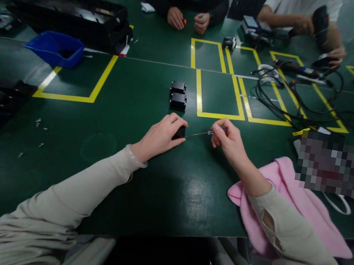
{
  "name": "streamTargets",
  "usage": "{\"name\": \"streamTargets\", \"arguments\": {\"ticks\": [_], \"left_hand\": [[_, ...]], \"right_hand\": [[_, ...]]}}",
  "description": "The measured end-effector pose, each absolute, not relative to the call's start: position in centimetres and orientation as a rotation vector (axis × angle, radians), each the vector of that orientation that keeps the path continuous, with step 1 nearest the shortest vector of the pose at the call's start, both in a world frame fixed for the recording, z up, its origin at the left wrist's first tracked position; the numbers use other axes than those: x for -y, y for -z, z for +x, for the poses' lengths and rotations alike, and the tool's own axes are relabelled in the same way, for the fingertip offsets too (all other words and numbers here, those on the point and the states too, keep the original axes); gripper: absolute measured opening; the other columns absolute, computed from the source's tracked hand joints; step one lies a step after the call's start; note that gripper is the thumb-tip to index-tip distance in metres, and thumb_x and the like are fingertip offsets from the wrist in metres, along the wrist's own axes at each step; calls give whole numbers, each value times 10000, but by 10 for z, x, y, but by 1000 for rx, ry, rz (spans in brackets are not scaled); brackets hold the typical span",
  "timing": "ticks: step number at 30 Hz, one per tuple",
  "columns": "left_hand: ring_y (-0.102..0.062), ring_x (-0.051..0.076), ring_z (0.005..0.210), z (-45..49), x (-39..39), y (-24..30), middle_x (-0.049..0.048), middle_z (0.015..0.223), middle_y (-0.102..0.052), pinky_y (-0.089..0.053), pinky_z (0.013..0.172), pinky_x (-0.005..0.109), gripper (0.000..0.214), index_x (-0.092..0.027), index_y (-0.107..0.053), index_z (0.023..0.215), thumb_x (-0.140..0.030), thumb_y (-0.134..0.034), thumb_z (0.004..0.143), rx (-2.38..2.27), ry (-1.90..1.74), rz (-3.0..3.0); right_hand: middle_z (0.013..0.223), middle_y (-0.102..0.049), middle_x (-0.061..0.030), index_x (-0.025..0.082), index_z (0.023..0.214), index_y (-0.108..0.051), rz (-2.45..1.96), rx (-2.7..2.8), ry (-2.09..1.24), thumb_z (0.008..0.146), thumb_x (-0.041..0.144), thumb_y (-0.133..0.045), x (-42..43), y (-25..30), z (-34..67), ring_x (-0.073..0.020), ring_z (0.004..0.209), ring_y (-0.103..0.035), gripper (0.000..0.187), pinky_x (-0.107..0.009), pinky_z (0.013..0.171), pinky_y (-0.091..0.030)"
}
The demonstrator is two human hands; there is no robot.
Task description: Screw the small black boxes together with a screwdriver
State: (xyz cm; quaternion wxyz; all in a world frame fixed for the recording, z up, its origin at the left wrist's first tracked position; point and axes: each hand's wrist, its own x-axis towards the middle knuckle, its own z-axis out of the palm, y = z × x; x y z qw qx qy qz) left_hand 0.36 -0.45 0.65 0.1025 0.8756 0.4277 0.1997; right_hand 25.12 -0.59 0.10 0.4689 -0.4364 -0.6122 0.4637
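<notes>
My left hand is closed around a small black part on the green table, and the fingers hide most of it. In my right hand is a screwdriver, its thin metal shaft pointing left and its tip at the side of that part. Just beyond my left hand sit two black box-shaped parts, one behind the other, with small silvery bits on their sides. Several small screws lie scattered on the left of the table.
A blue bin and a long black tray stand at the left, above black parts. Pink cloth lies under my right forearm. Tangled black cables spread at the right. Three people sit opposite, one holding a dark handheld device.
</notes>
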Motion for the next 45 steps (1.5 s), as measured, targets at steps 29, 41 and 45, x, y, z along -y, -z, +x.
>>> {"name": "streamTargets", "arguments": {"ticks": [29, 41, 45], "left_hand": [[-589, 242, 1102, 4, 5, -7, 80, 1197, -586, -565, 868, 376, 342, -190, -540, 1213, -250, -713, 924, -1241, -608, 2597], [-593, 246, 1095, 4, 5, -7, 83, 1201, -590, -567, 848, 379, 321, -196, -536, 1199, -240, -696, 924, -1240, -605, 2599], [-593, 248, 1101, 4, 5, -7, 82, 1201, -590, -568, 859, 385, 315, -205, -533, 1202, -242, -685, 929, -1242, -611, 2599]], "right_hand": [[492, -461, 107, 239, 885, -516, -1078, 1485, -1116, 950, 484, -658, 8, -4, 250, -93, 421, -464, 291, -261, 467, -352], [491, -436, 116, 242, 867, -516, -1055, 1436, -1201, 931, 486, -682, 5, -3, 249, -89, 423, -469, 302, -261, 466, -377], [509, -468, 108, 244, 875, -520, -1044, 1427, -1225, 917, 489, -704, 6, -4, 249, -94, 447, -491, 309, -264, 486, -407]]}}
